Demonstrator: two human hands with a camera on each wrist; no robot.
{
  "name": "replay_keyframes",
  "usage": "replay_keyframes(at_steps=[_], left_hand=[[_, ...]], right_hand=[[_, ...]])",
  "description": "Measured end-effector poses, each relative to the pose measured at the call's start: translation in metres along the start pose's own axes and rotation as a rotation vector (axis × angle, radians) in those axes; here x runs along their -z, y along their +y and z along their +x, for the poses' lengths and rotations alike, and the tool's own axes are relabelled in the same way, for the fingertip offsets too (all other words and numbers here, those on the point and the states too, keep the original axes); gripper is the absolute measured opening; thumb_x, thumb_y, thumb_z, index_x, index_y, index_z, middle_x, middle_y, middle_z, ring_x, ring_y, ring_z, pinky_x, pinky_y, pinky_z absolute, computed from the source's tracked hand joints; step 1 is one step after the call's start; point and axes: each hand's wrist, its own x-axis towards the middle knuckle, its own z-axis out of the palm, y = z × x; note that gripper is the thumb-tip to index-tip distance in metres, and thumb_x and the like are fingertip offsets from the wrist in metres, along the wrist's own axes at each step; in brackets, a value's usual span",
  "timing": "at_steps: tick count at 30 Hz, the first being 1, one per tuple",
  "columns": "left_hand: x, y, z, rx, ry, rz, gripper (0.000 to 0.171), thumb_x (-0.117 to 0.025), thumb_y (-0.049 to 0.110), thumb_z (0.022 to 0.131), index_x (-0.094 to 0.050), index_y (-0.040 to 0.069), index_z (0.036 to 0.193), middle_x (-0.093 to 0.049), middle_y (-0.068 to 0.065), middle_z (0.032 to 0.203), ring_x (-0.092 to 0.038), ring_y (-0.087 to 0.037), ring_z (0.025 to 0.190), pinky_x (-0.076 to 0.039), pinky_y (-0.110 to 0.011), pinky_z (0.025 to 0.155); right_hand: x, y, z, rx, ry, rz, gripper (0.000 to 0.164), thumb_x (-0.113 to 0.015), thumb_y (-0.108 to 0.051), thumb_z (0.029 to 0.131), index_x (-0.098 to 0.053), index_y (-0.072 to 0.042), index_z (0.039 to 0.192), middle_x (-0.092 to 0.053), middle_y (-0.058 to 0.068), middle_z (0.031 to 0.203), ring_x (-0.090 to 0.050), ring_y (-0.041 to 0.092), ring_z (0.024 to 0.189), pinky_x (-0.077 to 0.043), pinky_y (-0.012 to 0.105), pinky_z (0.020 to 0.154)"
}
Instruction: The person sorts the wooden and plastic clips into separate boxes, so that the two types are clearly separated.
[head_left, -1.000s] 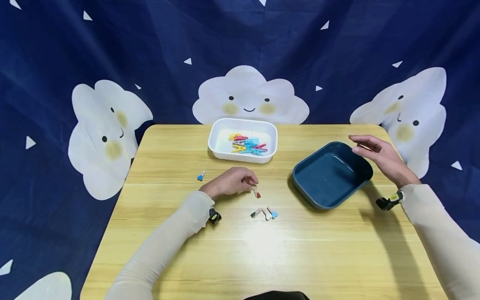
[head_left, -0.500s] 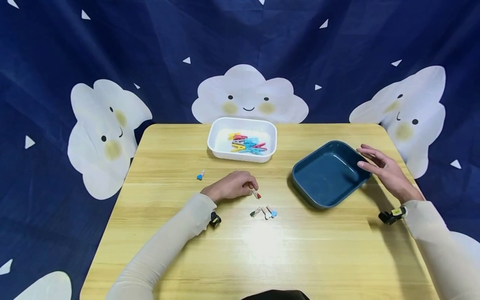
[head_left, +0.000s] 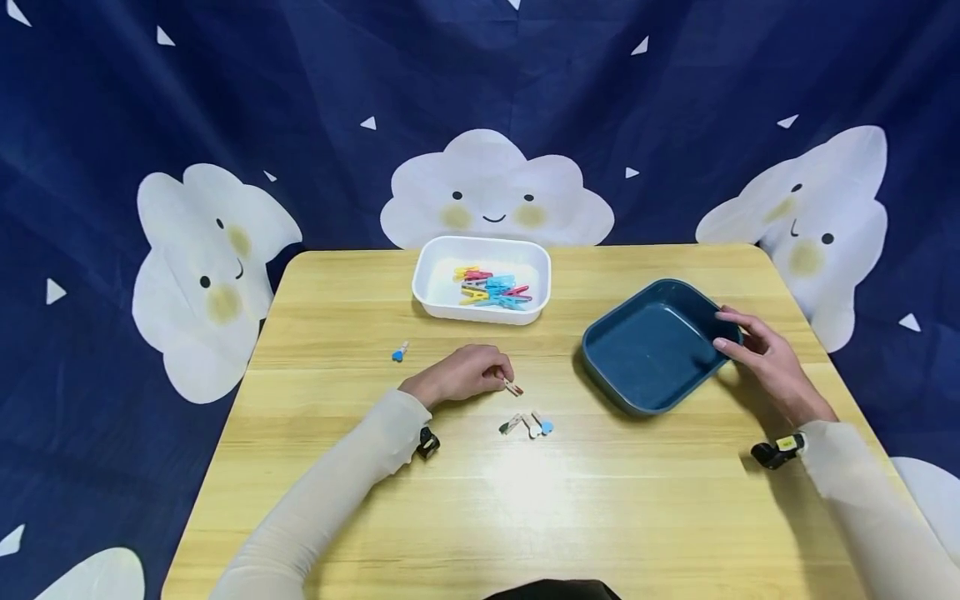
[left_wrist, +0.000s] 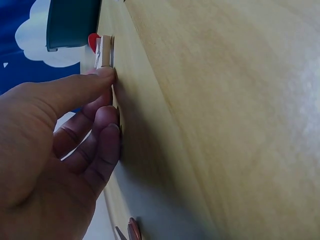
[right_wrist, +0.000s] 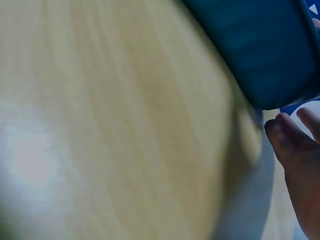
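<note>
Between thumb and fingers, my left hand (head_left: pixel 465 372) pinches a small wooden clothespin (left_wrist: pixel 105 51) with a red heart on it, low over the table. My right hand (head_left: pixel 772 367) is at the right corner of a dark teal basin (head_left: pixel 637 400), its fingers loosely bent and spread, thumb and fingertips right at the rim. In the right wrist view, the fingers (right_wrist: pixel 281 137) show just past the basin's corner. Near my left hand lie a dark green clothespin (head_left: pixel 510 425), one with a white heart (head_left: pixel 534 431) and one with a light blue heart (head_left: pixel 547 427).
At the back of the wooden table (head_left: pixel 360 517) stands a white basin (head_left: pixel 480 314) holding several coloured plastic clothespins (head_left: pixel 498 287). A blue-heart clothespin (head_left: pixel 399 353) lies left of my left hand. A dark blue curtain (head_left: pixel 330 83) with clouds hangs behind.
My right hand has come down and toward me, from above the teal basin's far corner to its right rim. My left hand has stayed at the red-heart clothespin, which has turned slightly.
</note>
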Motion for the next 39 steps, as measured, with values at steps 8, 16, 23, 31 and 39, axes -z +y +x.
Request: replay_keyframes(at_steps=[8,16,23,31,39], left_hand=[[-0.008,-0.020,0.006,-0.067,0.022,-0.023,0.012,-0.069,0.023,0.109,-0.078,0.017,0.112,-0.068,0.003,0.102,-0.058,-0.012,0.094,-0.051,-0.030,0.090],[0.002,0.002,0.010,0.011,0.029,-0.042,0.012,-0.070,0.018,0.108,-0.078,0.018,0.117,-0.071,0.002,0.107,-0.061,-0.014,0.098,-0.054,-0.034,0.094],[0.009,0.019,0.030,0.001,0.085,-0.110,0.013,-0.071,0.017,0.107,-0.078,0.015,0.119,-0.076,0.001,0.109,-0.071,-0.013,0.094,-0.059,-0.026,0.085],[0.016,0.043,0.059,-0.041,0.146,-0.088,0.015,-0.070,0.021,0.109,-0.077,0.016,0.120,-0.075,0.004,0.108,-0.065,-0.009,0.090,-0.053,-0.023,0.078],[0.017,0.067,0.086,-0.076,0.174,-0.094,0.015,-0.070,0.023,0.109,-0.077,0.016,0.121,-0.075,0.003,0.110,-0.064,-0.011,0.096,-0.051,-0.023,0.082]], right_hand=[[-0.010,0.008,-0.007,-0.017,0.071,-0.022,0.050,-0.066,-0.023,0.111,-0.055,-0.016,0.159,-0.056,-0.018,0.112,-0.043,0.009,0.089,-0.035,0.023,0.076],[-0.014,0.010,-0.008,-0.014,0.090,0.014,0.048,-0.066,-0.022,0.111,-0.057,-0.017,0.157,-0.038,-0.010,0.086,-0.039,0.014,0.080,-0.032,0.028,0.071],[-0.018,0.014,-0.008,-0.019,0.106,0.077,0.048,-0.065,-0.020,0.111,-0.056,-0.018,0.158,-0.043,-0.015,0.100,-0.040,0.009,0.090,-0.033,0.022,0.077],[-0.023,0.012,-0.009,-0.002,0.108,0.185,0.049,-0.065,-0.016,0.111,-0.056,-0.016,0.159,-0.041,-0.011,0.096,-0.038,0.011,0.088,-0.031,0.024,0.076],[-0.024,0.014,-0.009,0.019,0.102,0.295,0.050,-0.065,-0.011,0.110,-0.056,-0.014,0.159,-0.039,-0.009,0.098,-0.039,0.008,0.093,-0.031,0.020,0.080]])
